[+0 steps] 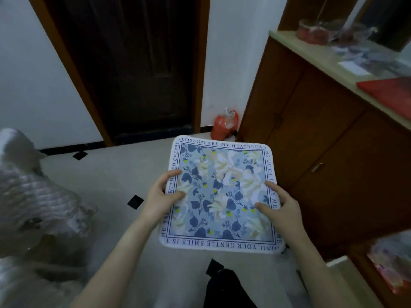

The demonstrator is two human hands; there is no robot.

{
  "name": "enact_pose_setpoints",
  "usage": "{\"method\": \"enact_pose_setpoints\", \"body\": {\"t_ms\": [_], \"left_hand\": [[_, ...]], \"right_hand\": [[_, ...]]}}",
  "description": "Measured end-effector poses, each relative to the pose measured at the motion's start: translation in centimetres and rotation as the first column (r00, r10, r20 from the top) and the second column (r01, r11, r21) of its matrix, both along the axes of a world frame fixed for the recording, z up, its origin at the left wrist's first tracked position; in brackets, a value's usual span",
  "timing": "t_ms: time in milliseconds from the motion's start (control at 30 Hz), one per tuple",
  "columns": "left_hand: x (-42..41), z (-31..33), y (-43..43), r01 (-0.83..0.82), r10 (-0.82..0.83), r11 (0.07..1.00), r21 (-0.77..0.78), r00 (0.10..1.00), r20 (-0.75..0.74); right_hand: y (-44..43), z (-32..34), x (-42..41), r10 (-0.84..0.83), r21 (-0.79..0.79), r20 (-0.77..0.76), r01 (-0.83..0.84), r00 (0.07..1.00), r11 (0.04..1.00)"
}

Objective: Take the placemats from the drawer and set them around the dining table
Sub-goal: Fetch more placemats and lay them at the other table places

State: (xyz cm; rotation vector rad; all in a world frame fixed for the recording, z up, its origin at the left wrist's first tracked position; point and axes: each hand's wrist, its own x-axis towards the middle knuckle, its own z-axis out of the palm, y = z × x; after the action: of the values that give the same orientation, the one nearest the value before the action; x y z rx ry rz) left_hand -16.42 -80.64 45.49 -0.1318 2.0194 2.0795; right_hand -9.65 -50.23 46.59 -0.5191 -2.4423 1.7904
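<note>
**Your forearms out, placemat gripped at both sides over the floor**

Your two bare forearms reached out from the bottom of the view, and between them, closest to you, lay a dark shape [224, 285] too blurred to name. Your left hand [162, 196] gripped the left edge of the placemat [222, 192] and your right hand [282, 210] gripped its right edge, each with curled digits lying on the printed face. You held the placemat roughly flat in the air above the pale floor [106, 174], touching nothing but your hands. It was square with rounded corners, blue and cream flowers inside a border of lettering.

To your right, close beside the placemat, stood a brown wooden cabinet [322, 141] with closed doors. Its pale top served as a bench [295, 44] and carried a clear wrapped container with red contents [315, 32], a white slip of paper [353, 66] and a flat red item [389, 92]. At the lower right a wooden compartment [364, 276] held pale and red things, blurred.

Beyond the placemat an orange-red bag [224, 125] sat on the floor against the wall, at the cabinet's corner. A dark door [138, 63] in a brown frame stood shut ahead. A grey quilted cover [33, 196] bulked at your left. Black diamond tiles [135, 202] dotted the floor.
</note>
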Motion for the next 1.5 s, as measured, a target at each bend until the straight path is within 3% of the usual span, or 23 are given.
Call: {"method": "enact_pose_setpoints", "body": {"t_ms": [233,467,633,900,1067,1267,1500], "left_hand": [[-13.8,-2.5,1.9,-0.185,0.188,0.982,-0.044,0.979,0.077],[-26.6,0.9,0.4,-0.411,0.410,0.912,0.000,0.910,0.054],[-34.2,1.2,-3.7,-0.532,0.532,0.846,0.007,0.846,0.014],[-46.2,-2.9,-12.2,-0.667,0.667,0.745,-0.006,0.745,0.033],[-54.3,-1.2,-19.5,-0.716,0.716,0.697,0.039,0.698,0.007],[-60.7,-0.9,-28.6,-0.815,0.816,0.578,0.037,0.576,-0.041],[-66.4,-3.8,-39.0,-0.949,0.949,0.316,-0.016,0.316,0.025]], "right_hand": [[2.1,-3.0,-20.1,0.205,-0.025,0.026,-0.204,0.978,0.979],[0.1,0.3,-40.1,0.417,-0.090,-0.002,-0.416,0.909,0.905],[-4.6,1.1,-52.1,0.520,-0.103,-0.038,-0.521,0.854,0.848],[-15.4,-3.0,-68.3,0.641,-0.093,-0.002,-0.638,0.768,0.764],[-23.8,-1.0,-78.7,0.707,-0.075,-0.024,-0.706,0.707,0.704],[-35.4,0.2,-88.8,0.802,-0.090,-0.035,-0.801,0.597,0.592],[-52.4,-2.9,-99.2,0.916,-0.092,0.017,-0.912,0.401,0.401]]}}
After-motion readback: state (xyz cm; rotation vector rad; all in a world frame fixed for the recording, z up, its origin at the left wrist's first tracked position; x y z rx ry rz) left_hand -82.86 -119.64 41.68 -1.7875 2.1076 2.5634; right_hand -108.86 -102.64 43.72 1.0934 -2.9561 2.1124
